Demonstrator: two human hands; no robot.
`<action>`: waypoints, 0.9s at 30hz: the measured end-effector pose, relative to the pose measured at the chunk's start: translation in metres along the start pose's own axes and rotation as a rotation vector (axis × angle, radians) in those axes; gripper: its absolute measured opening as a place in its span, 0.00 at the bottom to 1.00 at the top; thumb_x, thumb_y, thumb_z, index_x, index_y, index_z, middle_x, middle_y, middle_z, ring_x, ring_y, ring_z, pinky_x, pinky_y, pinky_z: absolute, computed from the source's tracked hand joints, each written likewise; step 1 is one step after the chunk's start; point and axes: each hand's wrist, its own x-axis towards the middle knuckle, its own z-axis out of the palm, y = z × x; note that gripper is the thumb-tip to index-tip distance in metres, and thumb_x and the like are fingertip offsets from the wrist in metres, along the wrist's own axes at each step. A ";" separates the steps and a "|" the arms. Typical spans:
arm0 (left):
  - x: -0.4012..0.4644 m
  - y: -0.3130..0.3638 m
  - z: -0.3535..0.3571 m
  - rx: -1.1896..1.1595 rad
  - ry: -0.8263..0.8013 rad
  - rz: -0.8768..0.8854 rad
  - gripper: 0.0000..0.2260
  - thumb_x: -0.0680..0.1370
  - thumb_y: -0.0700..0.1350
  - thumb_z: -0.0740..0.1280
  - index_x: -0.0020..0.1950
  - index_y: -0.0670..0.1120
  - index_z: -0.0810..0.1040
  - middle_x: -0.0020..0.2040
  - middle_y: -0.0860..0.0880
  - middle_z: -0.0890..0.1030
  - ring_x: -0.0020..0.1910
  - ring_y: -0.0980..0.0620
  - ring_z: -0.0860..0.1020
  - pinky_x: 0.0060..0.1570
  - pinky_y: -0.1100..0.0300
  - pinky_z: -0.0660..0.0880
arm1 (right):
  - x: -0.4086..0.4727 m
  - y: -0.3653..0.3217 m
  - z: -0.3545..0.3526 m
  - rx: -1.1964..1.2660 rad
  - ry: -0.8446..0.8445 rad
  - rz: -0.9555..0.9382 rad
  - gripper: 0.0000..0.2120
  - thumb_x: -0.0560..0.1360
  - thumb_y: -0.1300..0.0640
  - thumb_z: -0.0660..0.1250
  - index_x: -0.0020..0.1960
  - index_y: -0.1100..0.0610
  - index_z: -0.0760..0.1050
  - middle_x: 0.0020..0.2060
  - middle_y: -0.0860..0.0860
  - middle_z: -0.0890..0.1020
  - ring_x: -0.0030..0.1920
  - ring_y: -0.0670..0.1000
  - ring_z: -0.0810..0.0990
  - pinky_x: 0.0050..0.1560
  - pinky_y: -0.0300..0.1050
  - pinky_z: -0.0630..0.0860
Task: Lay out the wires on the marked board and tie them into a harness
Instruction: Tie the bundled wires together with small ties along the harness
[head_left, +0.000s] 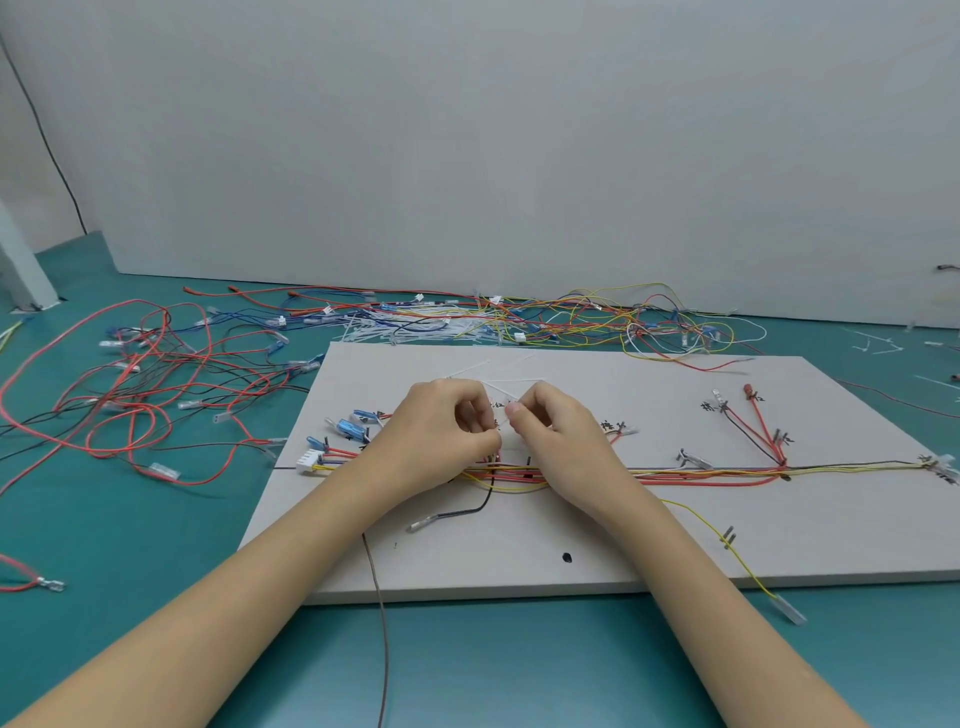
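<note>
tying the harness with a cable tie

head view: above the wire bundle (675, 472) laid along the marked board (597, 545) on the bench (130, 545), the left hand (447, 426) and right hand (550, 426) each pinch a thin white cable tie (501, 392). next, likely: thread and cinch it round the bundle.

One head-worn wide-angle view looks forward and down, close over the board (597, 530) toward the back wall (519, 130).
</note>
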 end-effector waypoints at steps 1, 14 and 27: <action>0.000 0.000 0.000 0.003 0.010 0.016 0.05 0.69 0.40 0.72 0.36 0.48 0.79 0.32 0.54 0.80 0.32 0.60 0.77 0.37 0.62 0.75 | 0.000 0.000 0.000 0.016 0.005 -0.005 0.11 0.80 0.57 0.62 0.39 0.57 0.71 0.32 0.47 0.71 0.34 0.45 0.67 0.35 0.39 0.63; 0.003 0.001 -0.005 0.012 0.003 -0.068 0.09 0.69 0.43 0.74 0.31 0.53 0.81 0.28 0.55 0.81 0.28 0.62 0.76 0.31 0.68 0.70 | -0.003 -0.005 -0.001 0.136 0.058 -0.057 0.12 0.78 0.59 0.67 0.35 0.50 0.76 0.33 0.46 0.78 0.38 0.45 0.74 0.43 0.40 0.69; 0.004 0.002 -0.009 0.057 -0.080 -0.141 0.08 0.68 0.43 0.73 0.29 0.49 0.82 0.26 0.56 0.80 0.25 0.61 0.74 0.30 0.63 0.72 | -0.002 -0.005 -0.004 0.140 0.094 -0.056 0.08 0.77 0.60 0.68 0.40 0.61 0.79 0.34 0.48 0.77 0.36 0.42 0.72 0.40 0.37 0.68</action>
